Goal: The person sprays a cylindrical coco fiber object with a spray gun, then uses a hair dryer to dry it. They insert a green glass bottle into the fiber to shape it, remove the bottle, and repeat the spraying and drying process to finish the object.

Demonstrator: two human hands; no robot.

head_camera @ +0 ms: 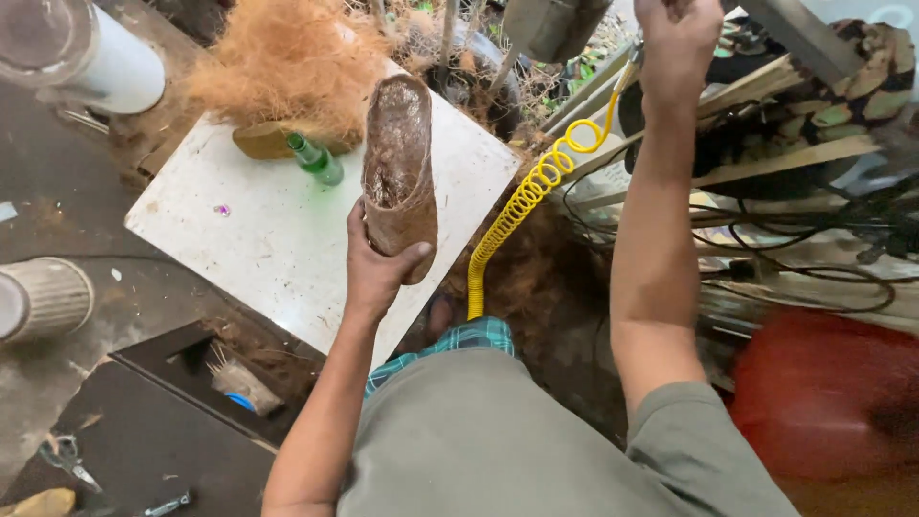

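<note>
At far left a white cylinder (pixel 91 53) lies near the top corner, and a ribbed grey cylinder (pixel 43 299) sits lower down at the frame edge. Scissors (pixel 67 455) lie on the dark floor near the bottom left.

The white surface (pixel 278 239) is set at an angle. On its far edge rests a heap of loose coconut fibre (pixel 287 62), with a green glass bottle (pixel 316 160) lying on its side just beside the heap.

The left hand (pixel 378 258) holds a brown fibre pot (pixel 399 158) above the surface; the grip is clamped round the pot's lower end, thumb on the near side. The pot stands roughly upright, tilted slightly, its hollow inner face turned toward the camera.

A yellow coiled air hose (pixel 522 196) runs from beside the person's knee up to the right.

The right hand (pixel 678 43) is raised at the top of the frame, grip closed around a tool at the hose's upper end; the tool is mostly hidden and cannot be identified. Behind the forearm lie wooden slats (pixel 795 158) and black cables (pixel 823 258). A red object (pixel 823 393), blurred, sits at lower right.
</note>
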